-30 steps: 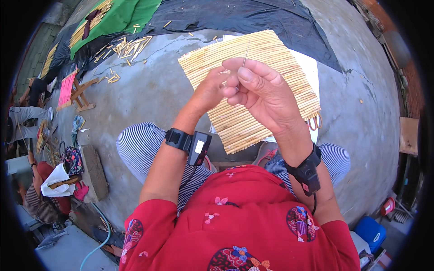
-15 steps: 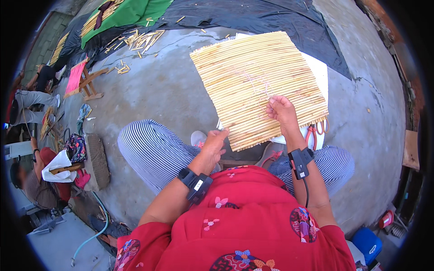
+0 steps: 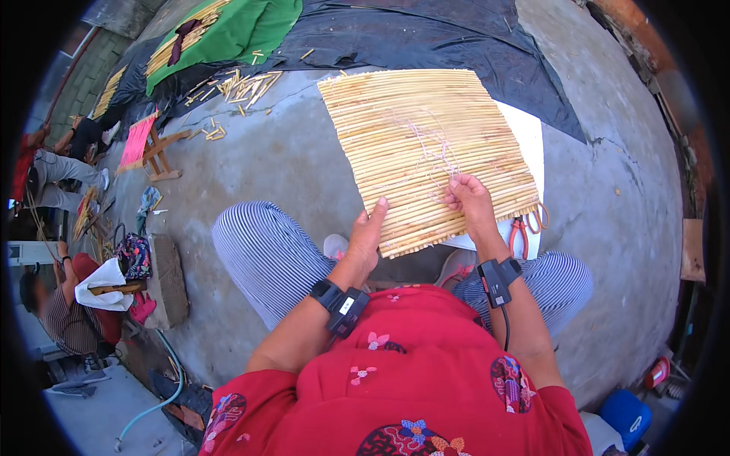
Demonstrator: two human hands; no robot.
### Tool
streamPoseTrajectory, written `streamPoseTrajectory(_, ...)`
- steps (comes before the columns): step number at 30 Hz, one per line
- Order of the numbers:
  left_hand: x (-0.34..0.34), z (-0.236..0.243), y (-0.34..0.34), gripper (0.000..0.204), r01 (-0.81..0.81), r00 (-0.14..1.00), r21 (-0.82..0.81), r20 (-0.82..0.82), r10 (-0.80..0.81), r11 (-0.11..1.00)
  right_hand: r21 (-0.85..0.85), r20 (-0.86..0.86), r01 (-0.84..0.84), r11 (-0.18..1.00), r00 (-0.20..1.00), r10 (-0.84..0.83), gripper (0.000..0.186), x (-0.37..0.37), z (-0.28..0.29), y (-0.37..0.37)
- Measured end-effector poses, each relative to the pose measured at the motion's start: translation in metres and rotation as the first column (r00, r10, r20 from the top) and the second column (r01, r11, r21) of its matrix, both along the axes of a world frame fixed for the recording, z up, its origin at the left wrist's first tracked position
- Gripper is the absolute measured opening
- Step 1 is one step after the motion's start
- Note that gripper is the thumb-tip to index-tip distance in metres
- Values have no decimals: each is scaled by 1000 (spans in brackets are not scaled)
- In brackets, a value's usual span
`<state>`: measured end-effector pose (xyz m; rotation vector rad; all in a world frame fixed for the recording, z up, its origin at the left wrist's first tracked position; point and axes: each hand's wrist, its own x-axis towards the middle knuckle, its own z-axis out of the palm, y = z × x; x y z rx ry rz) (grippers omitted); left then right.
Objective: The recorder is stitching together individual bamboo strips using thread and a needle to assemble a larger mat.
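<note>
A mat of yellow reed sticks lies on a white board in front of me, with tangled pale pink thread on its surface. My left hand grips the mat's near left corner, thumb on top. My right hand is over the mat's right half, fingertips pinched on the thread; whether a needle is among them I cannot tell. Red-handled pliers and orange-looped scissors lie on the board at the mat's right edge.
Short sticks are scattered before a dark tarp and green cloth. A small stool with pink webbing, several other people, a concrete block and a hose are at left; a blue container is at right.
A second ago both hands were raised together around a thin needle. They have since lowered and separated: my right to the thread, my left onto the mat's corner.
</note>
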<state>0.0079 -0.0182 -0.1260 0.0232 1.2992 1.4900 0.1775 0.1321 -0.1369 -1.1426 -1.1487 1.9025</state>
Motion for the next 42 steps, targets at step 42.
streamPoseTrajectory(42,-38,324,38,33,690,-308,-180,-950,59,701,769,135,-46,637,987,-92,11,25,283,-79)
